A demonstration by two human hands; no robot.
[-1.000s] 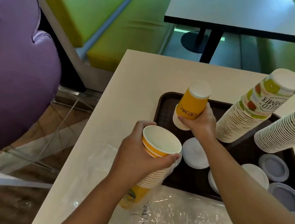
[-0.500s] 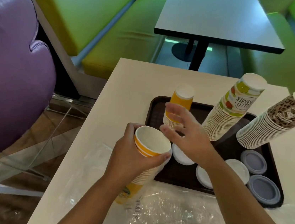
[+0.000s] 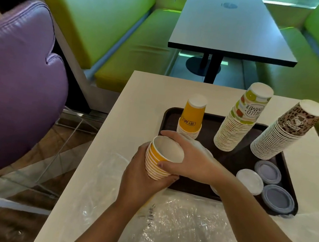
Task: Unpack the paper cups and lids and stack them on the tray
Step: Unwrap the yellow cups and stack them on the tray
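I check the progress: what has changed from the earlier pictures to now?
The right hand let go of the inverted orange cup stack on the brown tray and came back to grip the striped orange cups that the left hand holds. Other stacks unchanged.

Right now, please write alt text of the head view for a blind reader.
Both hands, left hand and right hand, grip a stack of orange cups at the brown tray. Three upturned cup stacks and lids stand on it.

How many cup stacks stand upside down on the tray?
3: orange stack at the tray's far left, fruit-print stack in the middle, leopard-print stack on the right.
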